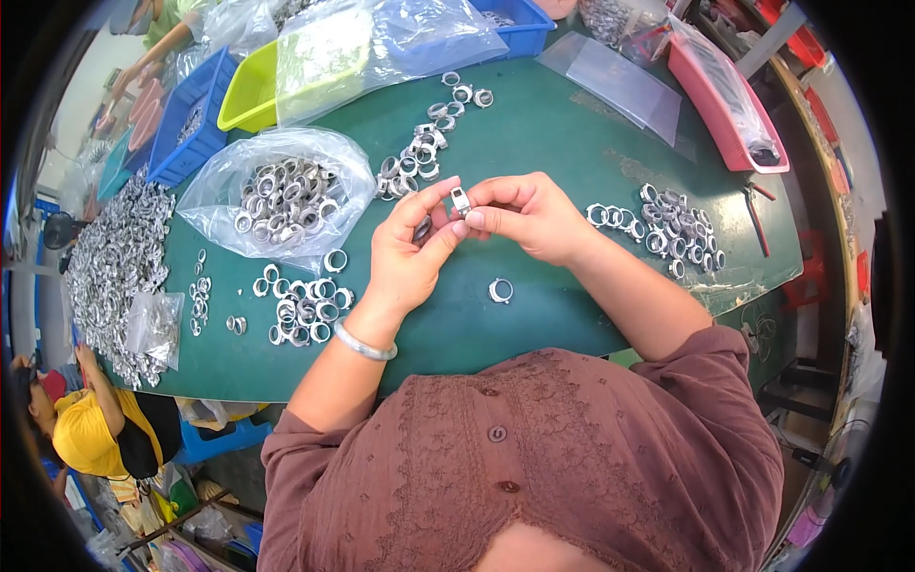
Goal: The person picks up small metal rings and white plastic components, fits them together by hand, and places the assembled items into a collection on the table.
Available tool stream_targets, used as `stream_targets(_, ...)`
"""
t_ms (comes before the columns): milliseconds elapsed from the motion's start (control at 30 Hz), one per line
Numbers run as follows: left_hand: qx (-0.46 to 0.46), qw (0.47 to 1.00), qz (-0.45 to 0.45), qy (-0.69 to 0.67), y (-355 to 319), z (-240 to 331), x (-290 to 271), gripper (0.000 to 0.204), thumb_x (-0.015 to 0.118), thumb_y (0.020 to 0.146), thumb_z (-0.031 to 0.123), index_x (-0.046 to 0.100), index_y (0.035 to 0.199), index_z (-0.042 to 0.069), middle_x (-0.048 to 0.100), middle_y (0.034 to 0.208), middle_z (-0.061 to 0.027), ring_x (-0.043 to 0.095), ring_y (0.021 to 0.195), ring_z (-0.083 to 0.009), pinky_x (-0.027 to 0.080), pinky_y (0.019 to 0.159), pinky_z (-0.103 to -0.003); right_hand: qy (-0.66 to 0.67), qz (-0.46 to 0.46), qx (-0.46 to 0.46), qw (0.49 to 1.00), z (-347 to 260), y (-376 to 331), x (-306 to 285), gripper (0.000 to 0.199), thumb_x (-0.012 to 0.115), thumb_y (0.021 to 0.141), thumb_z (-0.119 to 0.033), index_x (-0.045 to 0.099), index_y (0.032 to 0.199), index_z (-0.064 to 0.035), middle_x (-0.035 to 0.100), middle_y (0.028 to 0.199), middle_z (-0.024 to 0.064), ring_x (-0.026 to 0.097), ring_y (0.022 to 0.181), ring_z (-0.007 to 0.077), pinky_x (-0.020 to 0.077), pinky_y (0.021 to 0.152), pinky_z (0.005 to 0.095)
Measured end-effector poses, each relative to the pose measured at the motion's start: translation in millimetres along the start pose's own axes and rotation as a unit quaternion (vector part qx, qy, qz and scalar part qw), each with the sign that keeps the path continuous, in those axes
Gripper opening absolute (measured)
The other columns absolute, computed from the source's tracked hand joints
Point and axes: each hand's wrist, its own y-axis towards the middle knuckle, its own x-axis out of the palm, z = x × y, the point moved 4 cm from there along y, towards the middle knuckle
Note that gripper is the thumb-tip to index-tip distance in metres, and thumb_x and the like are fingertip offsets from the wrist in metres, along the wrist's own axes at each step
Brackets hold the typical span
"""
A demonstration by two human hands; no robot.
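the person in the brown blouse (534, 458) leans over the green counter (562, 143) with both hands raised just above it, close to the chest, where the work is easiest to see. the left hand (408, 250) is curled nearly closed, thumb and forefinger pinching one side of a small metal clamp ring (460, 200), with what looks like a second dark ring tucked against its palm. the right hand (529, 217) is folded in too, fingertips pinching the ring's other side, so the piece sits between the two hands, off the counter.

just beyond the hands one single ring (500, 290) lies alone, within easy reach. to the left a loose cluster of rings (300, 307), roughly twenty, lies beside the left wrist; to the right a tidier group of rings (667, 229), some two dozen, is kept apart, as if sorted.

farther out a clear bag of rings (281, 195) lies open-mouthed, too many to count, and a strung-out row of rings (424, 143), about twenty, trails away. past those stand one yellow bin (250, 91), two blue bins (191, 129), and one pink tray (724, 95). a big heap of rings (114, 272) spreads along the left edge.
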Motion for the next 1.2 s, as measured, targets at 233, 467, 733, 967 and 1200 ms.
stream_targets(233, -0.146, 0.979, -0.001, -0.139, -2, 0, -7, 0.02, 0.051, 0.083, 0.022, 0.055, 0.088, 0.003, 0.049, 0.07, 0.0002, 0.043, 0.056, -0.0055, 0.033, 0.049, -0.017, -0.218, 0.009, -0.224, 0.95, -16, -4, 3, 0.009, 0.061, 0.076, -0.001, 0.06, 0.086, -0.0008, 0.061, 0.087, 0.0064, 0.057, 0.078, 0.0143, 0.0456, 0.067, 0.026)
stream_targets(467, -0.185, 0.965, -0.075, -0.169, -6, -6, 0, 0.024, 0.054, 0.086, 0.03, 0.057, 0.081, 0.007, 0.053, 0.067, 0.0021, 0.044, 0.056, -0.0036, 0.034, 0.049, -0.015, -0.37, 0.033, -0.339, 0.864, -23, -7, 9, 0.015, 0.064, 0.071, -0.002, 0.062, 0.085, -0.0063, 0.062, 0.089, 0.0062, 0.057, 0.079, 0.0199, 0.0463, 0.069, 0.0293)
stream_targets(733, -0.091, 0.987, -0.045, -0.128, -4, 1, 2, 0.021, 0.061, 0.08, 0.011, 0.057, 0.099, 0.002, 0.054, 0.072, 0.0033, 0.045, 0.059, -0.0022, 0.035, 0.052, -0.015, -0.282, 0.029, -0.283, 0.916, -18, -5, 4, 0.017, 0.065, 0.069, 0.001, 0.062, 0.085, -0.0049, 0.061, 0.097, 0.0091, 0.058, 0.086, 0.0209, 0.0466, 0.072, 0.0292)
stream_targets(967, -0.089, 0.989, -0.031, -0.115, -4, 1, 1, 0.024, 0.063, 0.077, 0.006, 0.057, 0.099, 0.001, 0.053, 0.074, 0.0036, 0.044, 0.06, -0.0022, 0.035, 0.053, -0.014, -0.253, 0.023, -0.266, 0.93, -16, -5, 2, 0.017, 0.064, 0.07, 0.001, 0.061, 0.085, -0.0042, 0.061, 0.099, 0.0092, 0.058, 0.087, 0.0208, 0.0463, 0.074, 0.0303)
stream_targets(1200, -0.081, 0.984, -0.053, -0.147, -5, 2, 4, 0.032, 0.059, 0.08, 0.006, 0.051, 0.11, 0.001, 0.054, 0.082, 0.0012, 0.046, 0.064, -0.0042, 0.037, 0.055, -0.016, -0.347, 0.035, -0.31, 0.884, -22, -6, 4, 0.018, 0.064, 0.069, 0.001, 0.062, 0.086, -0.0047, 0.059, 0.101, 0.0102, 0.057, 0.089, 0.0218, 0.0465, 0.075, 0.0315)
